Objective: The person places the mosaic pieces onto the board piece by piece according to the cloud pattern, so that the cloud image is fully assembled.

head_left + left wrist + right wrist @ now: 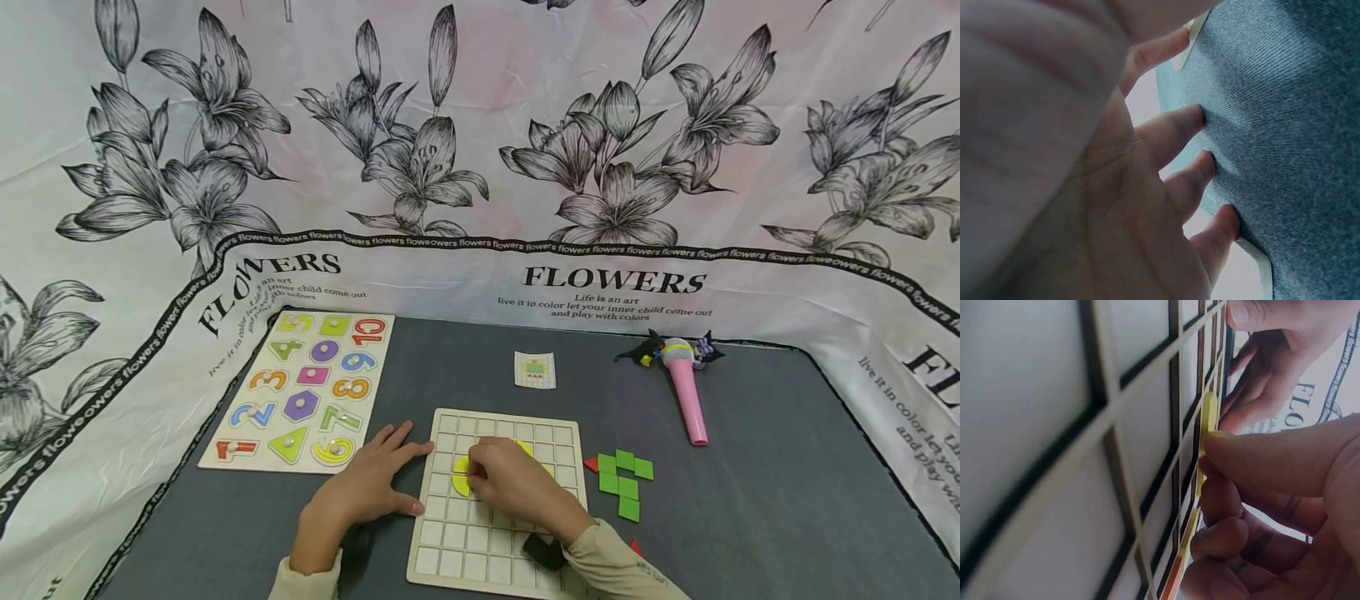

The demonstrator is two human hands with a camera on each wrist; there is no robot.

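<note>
L hand [365, 483] spread, empty, at board [453, 533] edge | R hand [517, 482] pinches yellow pc [1209, 409] | orange-red pc [1172, 579] (R-wrist cam only)

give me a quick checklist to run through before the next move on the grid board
1. Board steadied: ok, the left hand has its thumb and index finger at the left edge of the grid board.
2. Right hand on a piece: ok, thumb and curled fingers are at a yellow piece.
3. Yellow piece seated flat in its cell: cannot tell, the fingers hide part of it.
4. Pattern card uncovered: ok, it lies beyond the board.
5. Loose green squares placed on the board: not ok, they lie on the table to its right.
</note>
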